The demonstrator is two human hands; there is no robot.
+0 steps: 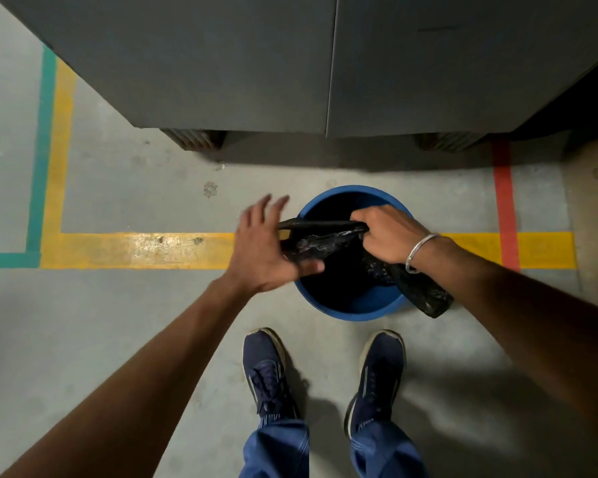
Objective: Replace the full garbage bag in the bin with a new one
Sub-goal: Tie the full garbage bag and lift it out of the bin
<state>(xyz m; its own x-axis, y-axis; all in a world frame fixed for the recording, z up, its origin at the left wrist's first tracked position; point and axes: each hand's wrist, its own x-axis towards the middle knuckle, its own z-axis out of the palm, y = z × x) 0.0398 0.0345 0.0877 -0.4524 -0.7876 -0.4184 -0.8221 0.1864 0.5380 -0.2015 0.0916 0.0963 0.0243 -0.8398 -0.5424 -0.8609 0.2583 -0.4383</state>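
A round blue bin (356, 310) stands on the floor in front of my feet; its inside looks dark. Over its mouth I hold a folded black garbage bag (320, 240). My right hand (387, 236), with a metal bangle on the wrist, is clenched around the middle of the bag, and the bag's tail (425, 294) hangs over the bin's near right rim. My left hand (266, 246) is at the bag's left end with fingers spread and the thumb against the plastic; it is blurred, so its grip is unclear.
A large grey cabinet (290, 63) stands just behind the bin. Yellow (135, 250), teal (40, 160) and red (504, 201) floor lines cross the concrete. My two blue shoes (266, 374) stand just short of the bin.
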